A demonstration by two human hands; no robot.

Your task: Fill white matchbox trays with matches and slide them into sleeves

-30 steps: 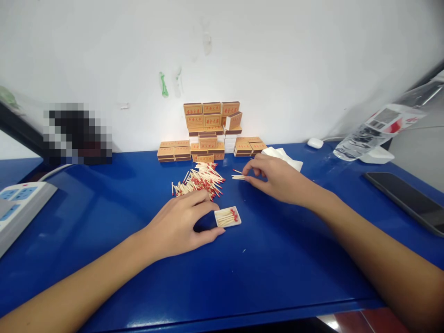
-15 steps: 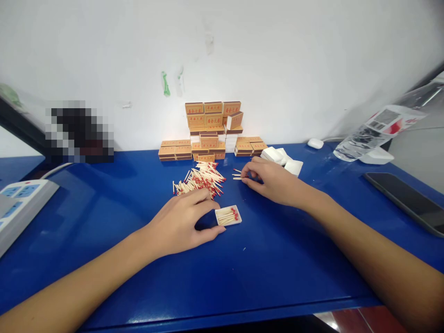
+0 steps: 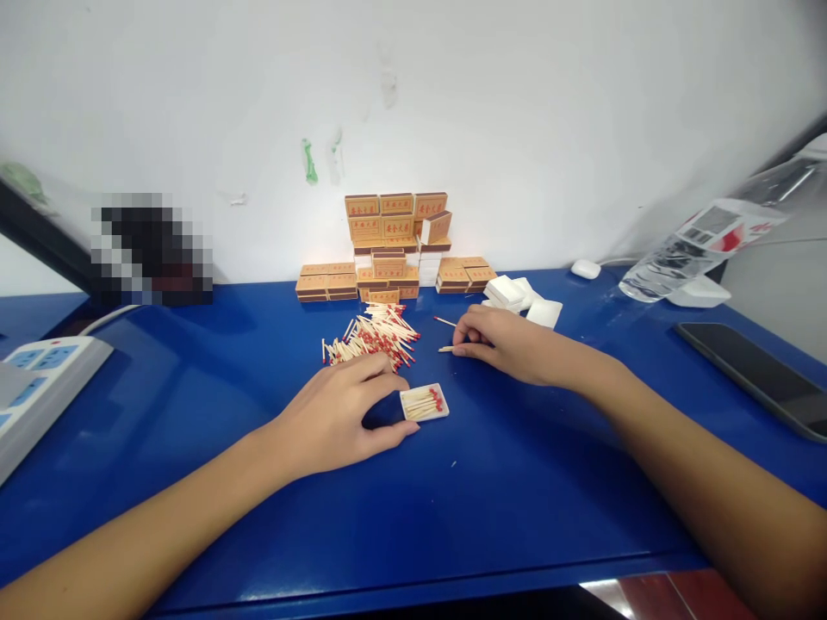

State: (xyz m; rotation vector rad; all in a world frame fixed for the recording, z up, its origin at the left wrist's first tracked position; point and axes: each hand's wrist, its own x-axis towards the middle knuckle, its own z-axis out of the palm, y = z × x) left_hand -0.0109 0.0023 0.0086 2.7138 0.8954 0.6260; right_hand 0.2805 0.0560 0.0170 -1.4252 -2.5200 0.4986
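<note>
Two hands at work, centre frame. Left hand (image 3: 336, 418) braces tray (image 3: 425, 402), index and thumb gripping its left edge; tray part-filled, red heads right. Right hand (image 3: 500, 340) pinches few matches (image 3: 445, 349) low over table (image 3: 194, 387), right of pile (image 3: 375, 336). We judge gathering step in hand. Laying them in would call for heads aligned with tray's. Stray match (image 3: 444, 321) lies just above.
</note>
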